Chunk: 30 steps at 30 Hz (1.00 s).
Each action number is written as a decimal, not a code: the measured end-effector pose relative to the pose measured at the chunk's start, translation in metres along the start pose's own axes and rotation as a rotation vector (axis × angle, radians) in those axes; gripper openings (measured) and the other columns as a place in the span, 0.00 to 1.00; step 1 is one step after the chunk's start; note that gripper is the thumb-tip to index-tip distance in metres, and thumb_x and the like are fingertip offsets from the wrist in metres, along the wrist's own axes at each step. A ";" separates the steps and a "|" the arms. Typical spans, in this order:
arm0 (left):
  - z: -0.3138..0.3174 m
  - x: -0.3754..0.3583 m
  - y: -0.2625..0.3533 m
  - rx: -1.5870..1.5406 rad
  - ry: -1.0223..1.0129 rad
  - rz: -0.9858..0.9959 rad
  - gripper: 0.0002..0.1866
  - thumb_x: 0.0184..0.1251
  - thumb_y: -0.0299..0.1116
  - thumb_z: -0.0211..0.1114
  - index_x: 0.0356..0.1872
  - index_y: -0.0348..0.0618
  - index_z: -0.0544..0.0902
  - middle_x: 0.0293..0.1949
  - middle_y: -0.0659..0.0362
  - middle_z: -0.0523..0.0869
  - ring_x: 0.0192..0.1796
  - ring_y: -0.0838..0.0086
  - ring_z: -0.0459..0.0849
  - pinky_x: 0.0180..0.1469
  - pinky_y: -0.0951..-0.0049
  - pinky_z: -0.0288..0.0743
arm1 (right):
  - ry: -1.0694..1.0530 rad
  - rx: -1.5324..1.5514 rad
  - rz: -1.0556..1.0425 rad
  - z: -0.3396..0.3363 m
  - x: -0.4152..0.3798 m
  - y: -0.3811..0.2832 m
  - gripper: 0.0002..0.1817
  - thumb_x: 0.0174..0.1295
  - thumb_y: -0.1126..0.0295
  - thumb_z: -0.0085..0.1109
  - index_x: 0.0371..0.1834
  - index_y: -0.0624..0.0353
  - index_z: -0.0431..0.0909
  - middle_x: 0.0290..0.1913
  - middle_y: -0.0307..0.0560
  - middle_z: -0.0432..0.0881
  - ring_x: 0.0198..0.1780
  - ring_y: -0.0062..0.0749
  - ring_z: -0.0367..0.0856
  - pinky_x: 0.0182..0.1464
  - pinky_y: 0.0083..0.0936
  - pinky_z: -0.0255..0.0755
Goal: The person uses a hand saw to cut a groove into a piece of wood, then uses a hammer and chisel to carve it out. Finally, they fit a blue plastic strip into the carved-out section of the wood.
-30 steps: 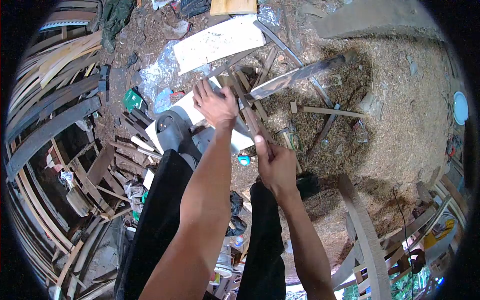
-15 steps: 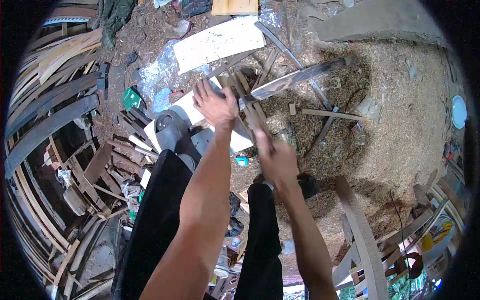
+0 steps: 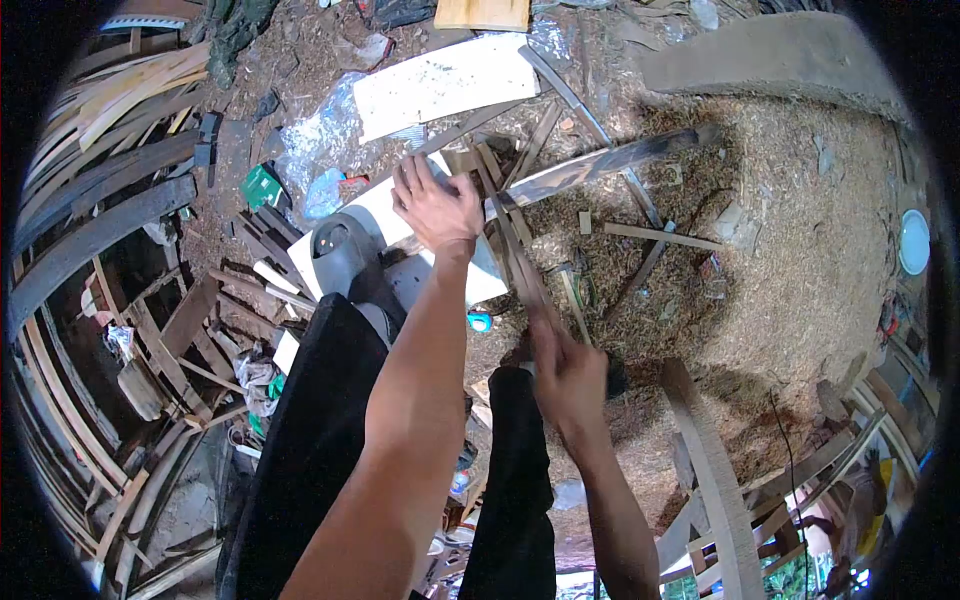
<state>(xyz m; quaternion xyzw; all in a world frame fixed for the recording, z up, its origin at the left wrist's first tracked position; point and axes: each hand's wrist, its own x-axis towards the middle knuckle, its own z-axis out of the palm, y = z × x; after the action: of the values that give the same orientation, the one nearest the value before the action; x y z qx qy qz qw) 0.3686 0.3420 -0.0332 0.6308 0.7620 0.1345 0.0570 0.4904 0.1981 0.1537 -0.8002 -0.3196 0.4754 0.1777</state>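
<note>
My left hand (image 3: 437, 210) presses down with bent fingers on the near end of a long dark-stained plank (image 3: 610, 162), over a white board (image 3: 485, 285). The plank slants up to the right. My right hand (image 3: 570, 375) is wrapped round the lower end of a long narrow tool (image 3: 520, 262), blurred and saw-like. Its upper part crosses the plank just right of my left hand. A dark grey shoe (image 3: 345, 258) rests on the white board, left of my left hand.
A white sheet (image 3: 440, 85) lies beyond the hands. Thin metal bars (image 3: 568, 95) cross under the plank. A small blue tape measure (image 3: 480, 321) lies between the legs. Curved timber (image 3: 715, 470) is at the lower right, stacked wood (image 3: 110, 200) at the left, a white lid (image 3: 914, 242) far right.
My right hand has moved down and slightly right, drawing the tool back toward me. My left hand still presses at the same place on the plank.
</note>
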 end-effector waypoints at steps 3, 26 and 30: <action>0.003 0.003 0.001 -0.008 0.003 0.012 0.31 0.54 0.39 0.56 0.60 0.33 0.73 0.63 0.47 0.75 0.71 0.53 0.63 0.71 0.48 0.52 | 0.070 -0.026 -0.054 0.023 0.050 -0.018 0.29 0.68 0.51 0.54 0.16 0.65 0.80 0.15 0.62 0.76 0.22 0.60 0.80 0.29 0.45 0.74; 0.003 0.002 0.003 -0.019 0.007 -0.020 0.32 0.53 0.39 0.56 0.60 0.32 0.74 0.64 0.47 0.75 0.71 0.53 0.65 0.71 0.49 0.53 | -0.074 0.050 0.031 -0.034 -0.039 0.007 0.19 0.69 0.58 0.54 0.48 0.65 0.83 0.23 0.65 0.79 0.25 0.55 0.84 0.29 0.40 0.75; 0.000 0.003 0.004 0.001 0.012 -0.013 0.31 0.52 0.39 0.56 0.60 0.33 0.74 0.63 0.48 0.75 0.70 0.54 0.65 0.70 0.49 0.54 | -0.019 0.090 0.005 -0.032 -0.044 0.008 0.17 0.69 0.60 0.56 0.47 0.63 0.84 0.22 0.65 0.79 0.26 0.55 0.84 0.27 0.38 0.74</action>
<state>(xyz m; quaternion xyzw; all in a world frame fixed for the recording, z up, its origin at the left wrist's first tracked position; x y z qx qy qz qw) 0.3719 0.3458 -0.0318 0.6252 0.7664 0.1375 0.0532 0.5058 0.1627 0.1924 -0.7875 -0.2976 0.4974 0.2093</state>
